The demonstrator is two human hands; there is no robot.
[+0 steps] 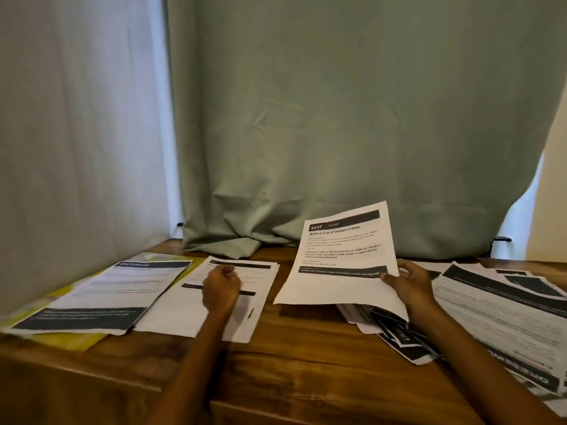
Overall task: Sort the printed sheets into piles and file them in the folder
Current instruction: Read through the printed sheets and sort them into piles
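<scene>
Sorting is under way and filing has not begun: the right hand pinches a printed sheet by its lower right edge, thumb on top, and holds it tilted up off the wooden table, its heading reading "Brew a Cup of Instant Coffee" under the number 2437. Below it a loose unsorted heap lies fanned out, with more overlapping sheets spread at the far right. The left hand hovers over or rests on the middle pile, fingers loosely curled and holding nothing. Just beside that, another pile sits on what looks like the yellow-green folder. The next move likely calls for matching this sheet's heading to 1 of the 2 piles and laying it squarely on top
</scene>
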